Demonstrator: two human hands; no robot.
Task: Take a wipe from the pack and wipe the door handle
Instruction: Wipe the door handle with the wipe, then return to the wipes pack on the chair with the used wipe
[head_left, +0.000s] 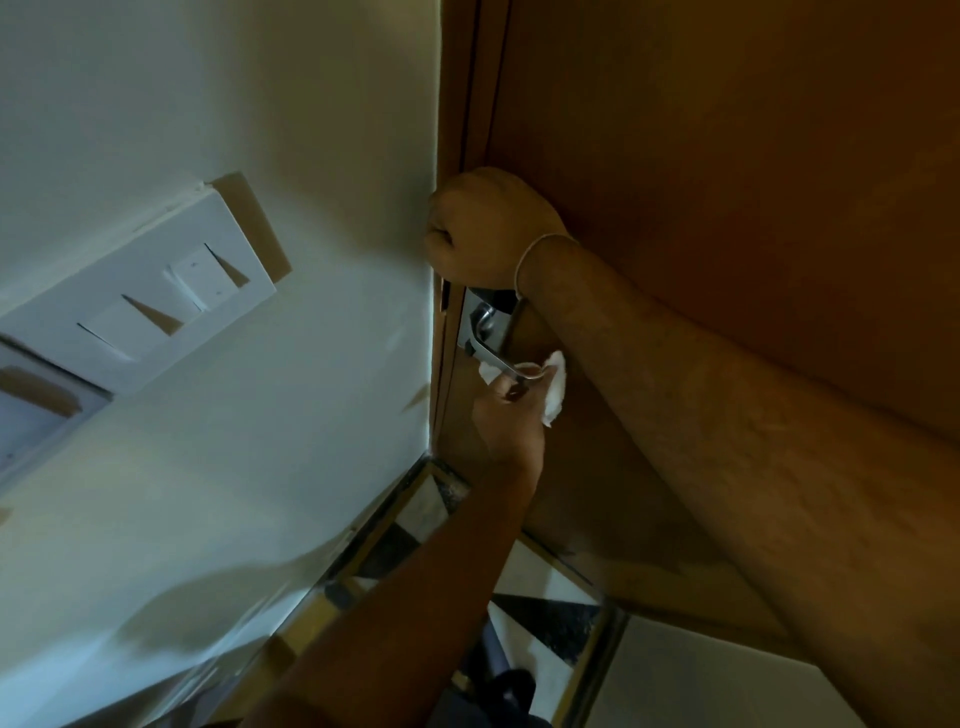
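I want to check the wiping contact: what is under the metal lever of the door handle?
A white wipe lies under the door handle lever, pressed up by the left hand. The lever's tip is hidden in the wipe and fingers.

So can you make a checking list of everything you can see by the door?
Surface: brown wooden door, nothing stuck on it.
Job's things: white wipe wrapped on the metal door handle; wipe pack not seen.
Clutter: nothing seen.
Hands: left hand presses the wipe on the handle; right hand fisted at the door edge above.
Cables: nothing seen.
Surroundings: white wall, switch plate, patterned floor.
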